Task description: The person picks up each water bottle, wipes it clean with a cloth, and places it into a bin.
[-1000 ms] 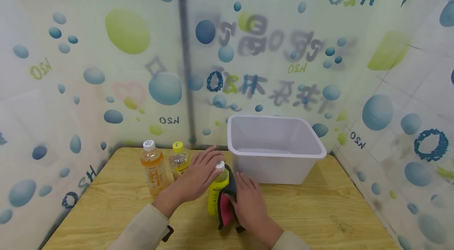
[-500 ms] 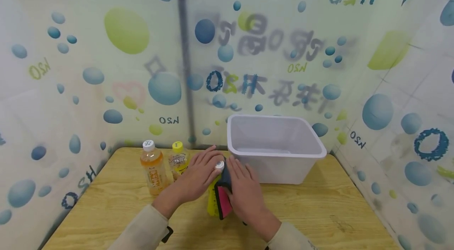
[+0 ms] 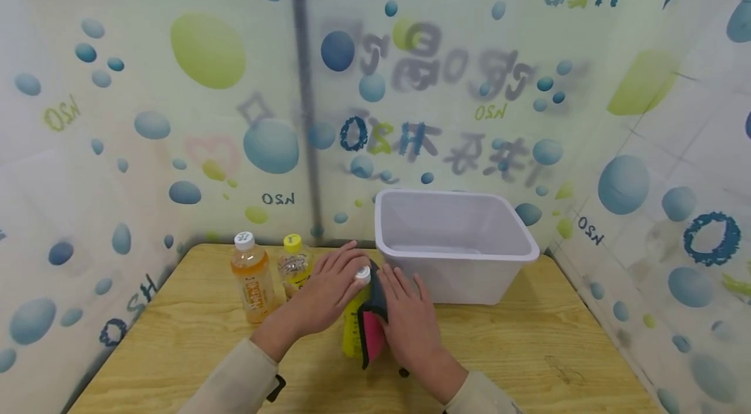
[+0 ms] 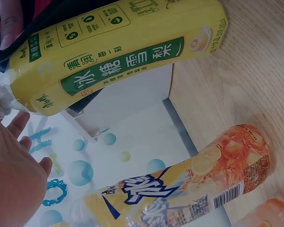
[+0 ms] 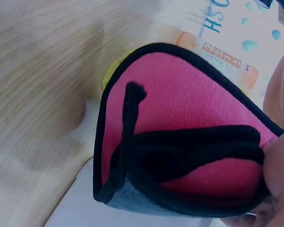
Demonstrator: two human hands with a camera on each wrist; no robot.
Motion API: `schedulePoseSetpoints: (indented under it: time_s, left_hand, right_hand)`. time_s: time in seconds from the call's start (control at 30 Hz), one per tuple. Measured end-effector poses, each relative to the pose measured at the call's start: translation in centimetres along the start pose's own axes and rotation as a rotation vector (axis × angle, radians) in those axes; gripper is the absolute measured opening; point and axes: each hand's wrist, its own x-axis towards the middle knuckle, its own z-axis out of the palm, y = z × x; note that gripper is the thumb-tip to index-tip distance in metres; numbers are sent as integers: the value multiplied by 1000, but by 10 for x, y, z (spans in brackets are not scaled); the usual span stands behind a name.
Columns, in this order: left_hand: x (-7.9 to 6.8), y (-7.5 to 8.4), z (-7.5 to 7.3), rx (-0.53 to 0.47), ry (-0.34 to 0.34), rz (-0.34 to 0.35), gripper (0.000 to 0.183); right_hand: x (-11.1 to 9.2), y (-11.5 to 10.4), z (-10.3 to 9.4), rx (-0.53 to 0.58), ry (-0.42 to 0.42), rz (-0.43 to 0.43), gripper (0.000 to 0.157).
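My left hand (image 3: pixel 328 290) holds an upright yellow drink bottle (image 3: pixel 352 336) by its white-capped top, thumb in front and fingers behind. In the left wrist view, the bottle's label (image 4: pixel 123 66) is yellow and green. My right hand (image 3: pixel 413 326) grips a folded grey cloth piece with pink lining (image 3: pixel 373 336) and black binding. It stands against the bottle's right side, covering part of it. The right wrist view shows the cloth piece (image 5: pixel 180 94) bent open, with a black strap end; my thumb lies at its edge. Its exact kind is unclear.
A yellow-capped bottle (image 3: pixel 293 265) and an orange drink bottle (image 3: pixel 254 283) with a white cap stand left on the wooden table (image 3: pixel 176 349). A light plastic bin (image 3: pixel 446 277) stands right, behind my right hand. A patterned curtain (image 3: pixel 205 107) hangs behind.
The cloth piece first hung wider and lower, then my right hand pressed it up closer against the yellow bottle. Since then that hand has shifted slightly downward. My left hand has stayed in place.
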Motion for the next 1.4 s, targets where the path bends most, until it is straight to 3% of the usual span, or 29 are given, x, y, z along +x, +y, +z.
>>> schedulePoseSetpoints:
  time_s: [0.3,0.57,0.73,0.87,1.1,1.4]
  left_hand:
    - [0,-2,1,-11,10,-3,39]
    - [0,-1,1,-9,18,5,38]
    - [-1,0,1,-15,2,-9,39]
    - [-1,0,2,-19,-18,-22,40]
    - [-1,0,2,-27,-37,-36,42]
    - [-1,-1,2,-4,17,-4,38]
  right_hand:
    - [-4,2,6,18,-50,28,69]
    - [-13,-3,51,27,-203,35,64]
    - [-21,-7,77,-41,-306,-3,60]
    - [-23,-5,87,-87,-340,-26,58]
    - [-22,-1,82,19,-299,10,61]
    - [-15,3,48,73,-16,5,59]
